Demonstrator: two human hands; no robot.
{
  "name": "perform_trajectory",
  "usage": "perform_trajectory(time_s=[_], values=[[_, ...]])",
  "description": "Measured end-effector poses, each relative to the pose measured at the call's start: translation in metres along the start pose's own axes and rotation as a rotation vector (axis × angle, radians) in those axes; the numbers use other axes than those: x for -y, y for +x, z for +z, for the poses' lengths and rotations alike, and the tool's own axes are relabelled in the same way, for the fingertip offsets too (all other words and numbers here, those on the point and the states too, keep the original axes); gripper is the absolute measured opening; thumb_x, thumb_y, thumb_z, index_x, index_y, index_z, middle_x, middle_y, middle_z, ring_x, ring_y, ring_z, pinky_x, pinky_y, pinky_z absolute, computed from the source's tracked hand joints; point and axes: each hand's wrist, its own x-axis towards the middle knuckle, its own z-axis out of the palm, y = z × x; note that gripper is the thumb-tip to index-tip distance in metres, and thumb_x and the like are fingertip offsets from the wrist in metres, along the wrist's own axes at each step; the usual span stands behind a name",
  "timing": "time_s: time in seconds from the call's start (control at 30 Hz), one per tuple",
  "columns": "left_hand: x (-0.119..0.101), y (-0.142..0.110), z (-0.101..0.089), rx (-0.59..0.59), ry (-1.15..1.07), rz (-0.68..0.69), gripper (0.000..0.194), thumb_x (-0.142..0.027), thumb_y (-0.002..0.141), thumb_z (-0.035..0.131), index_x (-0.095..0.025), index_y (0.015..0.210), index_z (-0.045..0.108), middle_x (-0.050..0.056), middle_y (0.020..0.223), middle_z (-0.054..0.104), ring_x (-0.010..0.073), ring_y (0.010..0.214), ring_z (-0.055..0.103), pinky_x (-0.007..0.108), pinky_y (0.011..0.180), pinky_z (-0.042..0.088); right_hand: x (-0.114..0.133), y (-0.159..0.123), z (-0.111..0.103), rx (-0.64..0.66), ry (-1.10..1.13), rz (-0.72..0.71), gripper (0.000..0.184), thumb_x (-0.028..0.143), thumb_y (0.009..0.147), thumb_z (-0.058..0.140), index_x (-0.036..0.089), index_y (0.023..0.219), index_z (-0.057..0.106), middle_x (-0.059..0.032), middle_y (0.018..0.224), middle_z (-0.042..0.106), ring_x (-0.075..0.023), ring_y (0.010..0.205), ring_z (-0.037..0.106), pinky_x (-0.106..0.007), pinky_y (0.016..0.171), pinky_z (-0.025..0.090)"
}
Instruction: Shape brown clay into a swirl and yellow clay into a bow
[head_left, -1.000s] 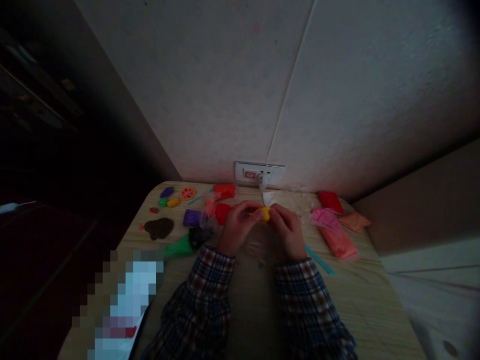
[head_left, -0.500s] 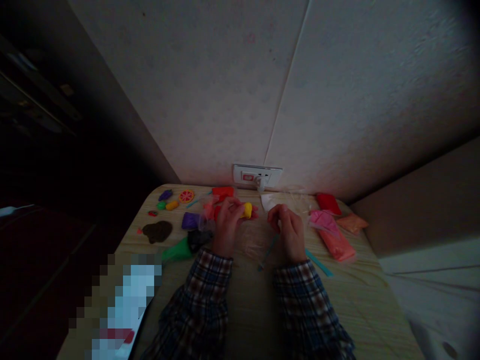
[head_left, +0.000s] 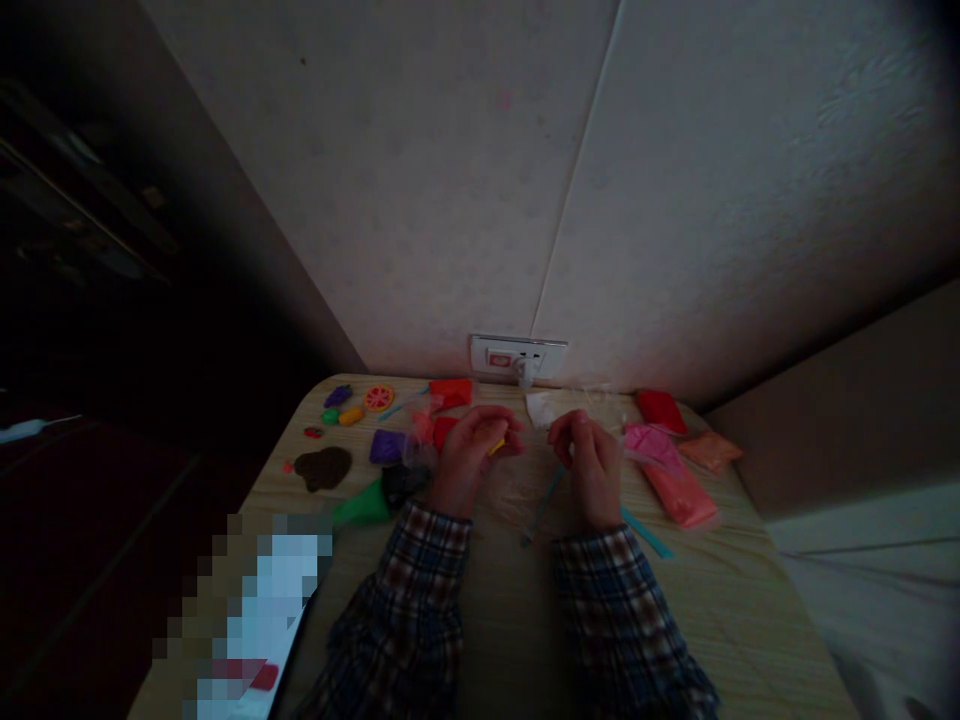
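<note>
A small lump of yellow clay (head_left: 496, 446) is partly hidden in my left hand (head_left: 469, 458), whose fingers curl around it. Apart from it, to the right, my right hand (head_left: 594, 468) is closed with fingertips pressed together; whatever they may hold is too small or hidden. Between and below the hands lie a clear plastic wrapper (head_left: 514, 500) and a thin blue stick (head_left: 553, 488). A red packet (head_left: 444, 430) sits just behind my left hand. Beside my right wrist is a flat blue strip (head_left: 646, 532).
Small clay pieces lie at the left: a round red-and-orange slice (head_left: 379, 398), a purple piece (head_left: 338, 396), and a brown slab (head_left: 322, 468). Purple (head_left: 388, 446) and green (head_left: 361, 504) packets are nearer. Pink (head_left: 654, 444) and coral (head_left: 681, 495) packets lie right. A wall socket (head_left: 517, 358) is behind.
My hands were together on the yellow clay; they have since separated, the clay staying in my left hand. My left fingers have then curled over it, hiding most of it.
</note>
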Motion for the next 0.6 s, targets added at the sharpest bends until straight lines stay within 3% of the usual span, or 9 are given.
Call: perform_trajectory(time_s=[0.07, 0.13, 0.23, 0.33, 0.47, 0.6], values=[[-0.0001, -0.0009, 0.0001, 0.027, 0.007, -0.013, 0.027, -0.027, 0.065, 0.075, -0.014, 0.086, 0.065, 0.003, 0.083, 0.068, 0.0088, 0.063, 0.06, 0.022, 0.063, 0.05, -0.0002, 0.0001, 0.0002, -0.001, 0.003, 0.006, 0.051, 0.056, 0.091, 0.036, 0.018, 0.062, 0.054, 0.0046, 0.049, 0.038, -0.0097, 0.046, 0.036, -0.025, 0.046, 0.025], [0.0002, -0.0008, -0.0004, 0.039, -0.005, -0.009, 0.027, -0.026, 0.065, 0.075, -0.014, 0.087, 0.066, 0.003, 0.08, 0.068, 0.0062, 0.056, 0.056, 0.019, 0.055, 0.048, -0.0003, 0.0, 0.0005, -0.001, 0.002, 0.009, 0.051, 0.056, 0.091, 0.036, 0.018, 0.062, 0.054, 0.0047, 0.048, 0.039, -0.0098, 0.046, 0.037, -0.025, 0.046, 0.025], [0.0003, -0.0002, -0.0016, 0.052, -0.052, -0.001, 0.027, -0.028, 0.065, 0.076, -0.015, 0.086, 0.067, -0.002, 0.068, 0.064, 0.0015, 0.042, 0.042, 0.013, 0.038, 0.035, -0.0002, 0.0, 0.0005, -0.001, -0.003, 0.011, 0.05, 0.055, 0.092, 0.036, 0.019, 0.063, 0.054, 0.0046, 0.049, 0.039, -0.0103, 0.047, 0.037, -0.025, 0.046, 0.025], [-0.0012, -0.0011, -0.0024, 0.069, -0.087, 0.02, 0.029, -0.042, 0.071, 0.071, -0.015, 0.079, 0.067, -0.007, 0.045, 0.05, 0.0006, 0.031, 0.026, 0.013, 0.028, 0.018, 0.001, -0.0001, -0.0012, 0.039, -0.045, -0.012, 0.048, 0.052, 0.093, 0.034, 0.019, 0.063, 0.054, 0.0046, 0.049, 0.039, -0.0104, 0.047, 0.038, -0.025, 0.047, 0.026], [-0.0015, -0.0028, -0.003, 0.128, -0.085, 0.025, 0.047, -0.058, 0.078, 0.057, -0.014, 0.061, 0.063, -0.009, 0.026, 0.027, 0.0023, 0.024, 0.015, 0.015, 0.027, 0.012, 0.0008, -0.0008, -0.0041, 0.189, -0.24, -0.084, 0.043, 0.044, 0.093, 0.036, 0.019, 0.064, 0.055, 0.0041, 0.049, 0.042, -0.0114, 0.048, 0.042, -0.026, 0.051, 0.029], [0.0001, -0.0013, -0.0045, 0.115, -0.124, 0.08, 0.049, -0.056, 0.077, 0.06, -0.015, 0.052, 0.057, -0.01, 0.026, 0.024, 0.0022, 0.023, 0.012, 0.016, 0.027, 0.012, -0.0059, -0.0027, -0.0028, 0.434, -0.429, -0.228, 0.029, 0.035, 0.092, 0.043, 0.018, 0.078, 0.062, -0.0031, 0.072, 0.061, -0.0169, 0.07, 0.057, -0.03, 0.066, 0.041]])
